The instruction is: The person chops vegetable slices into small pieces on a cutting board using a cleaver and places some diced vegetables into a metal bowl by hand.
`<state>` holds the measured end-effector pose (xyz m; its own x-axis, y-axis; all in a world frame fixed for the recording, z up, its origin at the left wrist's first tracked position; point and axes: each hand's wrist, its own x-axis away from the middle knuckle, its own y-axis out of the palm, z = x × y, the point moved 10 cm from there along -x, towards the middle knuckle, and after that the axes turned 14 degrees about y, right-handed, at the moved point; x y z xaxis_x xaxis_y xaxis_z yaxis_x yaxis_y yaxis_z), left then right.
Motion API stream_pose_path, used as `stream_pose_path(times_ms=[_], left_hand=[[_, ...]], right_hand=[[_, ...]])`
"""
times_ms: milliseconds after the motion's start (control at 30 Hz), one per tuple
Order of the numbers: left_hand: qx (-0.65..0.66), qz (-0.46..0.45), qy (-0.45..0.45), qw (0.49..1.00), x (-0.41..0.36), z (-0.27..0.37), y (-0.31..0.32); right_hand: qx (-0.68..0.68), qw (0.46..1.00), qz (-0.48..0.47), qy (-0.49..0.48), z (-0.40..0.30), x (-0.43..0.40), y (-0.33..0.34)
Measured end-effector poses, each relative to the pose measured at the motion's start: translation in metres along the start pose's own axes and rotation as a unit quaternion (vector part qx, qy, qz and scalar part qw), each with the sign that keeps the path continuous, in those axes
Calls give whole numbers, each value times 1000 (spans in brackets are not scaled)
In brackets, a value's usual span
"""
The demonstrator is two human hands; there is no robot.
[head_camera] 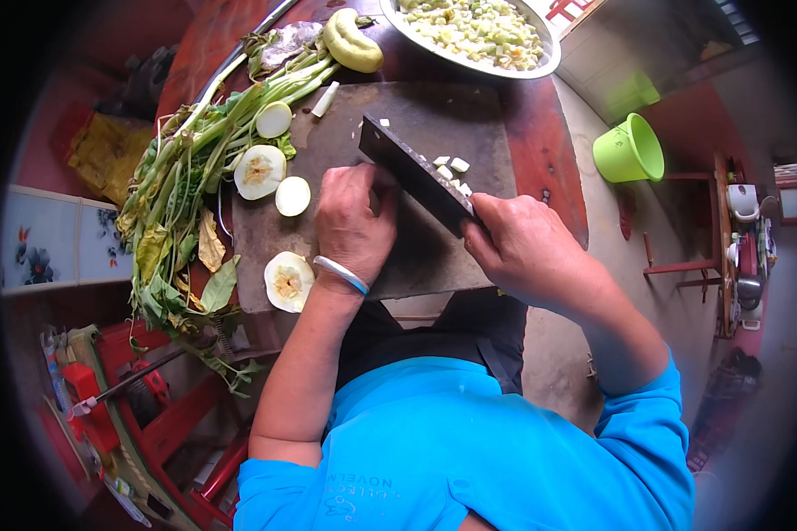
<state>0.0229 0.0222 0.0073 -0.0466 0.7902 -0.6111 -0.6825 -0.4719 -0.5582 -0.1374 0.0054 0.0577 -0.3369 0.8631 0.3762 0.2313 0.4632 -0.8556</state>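
My right hand (525,249) grips a dark cleaver (415,176), its blade angled across the worn cutting board (468,265). Small pale diced pieces (459,164) lie on the board beside the blade's far side. My left hand (352,212), with a silver bangle at the wrist, is curled at the blade's near side; whatever is under its fingers is hidden. Left of it rest round pale vegetable slices, one with a brownish core (260,172), a smaller one (293,196), and another nearer me (288,282). A short white stalk piece (325,99) lies towards the back.
Leafy green stalks (192,159) with yellowed leaves hang over the board's left edge. A curved pale green vegetable (352,41) lies behind. At the back stands a metal basin (550,56) of diced vegetables. A green bucket (627,149) is on the floor at right.
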Motion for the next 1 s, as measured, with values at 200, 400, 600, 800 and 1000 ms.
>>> stream_pose_path(times_ms=[200,400,600,800,1000], left_hand=[[-24,-24,10,999,2,3,1],[-52,-97,2,994,5,21,-5],[-41,-107,46,992,16,21,-18],[-34,-94,32,994,13,21,-9],[-43,-96,-7,994,12,17,9]], right_hand=[[-23,1000,-3,9,6,-5,4],[5,1000,-6,4,-3,-10,13],[-47,998,-15,31,24,-9,6],[-88,996,22,3,19,17,-11],[-41,999,24,0,16,8,0]])
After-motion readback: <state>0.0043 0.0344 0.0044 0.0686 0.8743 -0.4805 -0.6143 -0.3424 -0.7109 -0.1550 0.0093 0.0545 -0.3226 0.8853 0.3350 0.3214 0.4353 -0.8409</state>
